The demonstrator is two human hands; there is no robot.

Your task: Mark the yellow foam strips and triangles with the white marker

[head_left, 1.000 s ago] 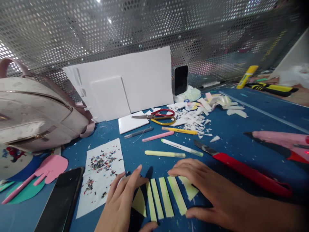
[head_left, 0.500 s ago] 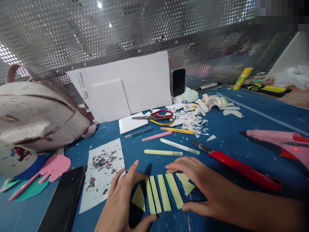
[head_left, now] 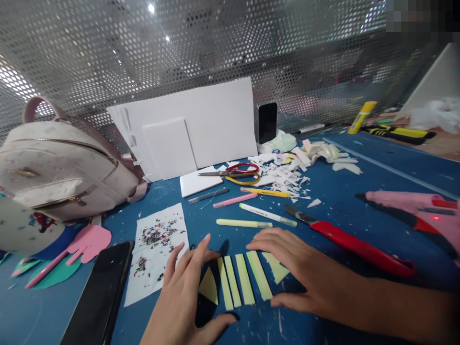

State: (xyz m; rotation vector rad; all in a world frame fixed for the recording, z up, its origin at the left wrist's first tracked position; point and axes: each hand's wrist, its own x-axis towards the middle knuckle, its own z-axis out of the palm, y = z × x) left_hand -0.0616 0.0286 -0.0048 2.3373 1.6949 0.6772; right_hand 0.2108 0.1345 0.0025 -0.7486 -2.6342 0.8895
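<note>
Four pale yellow-green strips [head_left: 245, 279] lie side by side on the blue table between my two hands. My left hand [head_left: 187, 292] is spread with thumb and fingers apart, its fingertips at the upper end of the leftmost strip. A yellow triangular piece [head_left: 209, 286] lies within its curve. My right hand [head_left: 298, 268] is also open, arched over another yellow piece [head_left: 276, 268], its thumb beside the lower end of the rightmost strip. Neither hand holds anything. Just beyond the strips lies a pale yellow marker [head_left: 244, 223].
Several other pens, scissors [head_left: 233, 173] and white scraps [head_left: 283, 175] lie farther back. A red-handled cutter [head_left: 359, 247] and pink glue gun [head_left: 413, 206] are right. At left are a phone [head_left: 98, 292], beads on paper [head_left: 156, 249] and a backpack [head_left: 68, 167].
The view has shifted slightly, with the left-side things appearing farther right. My left thumb and fingers remain spread, and both hands stay around the strips.
</note>
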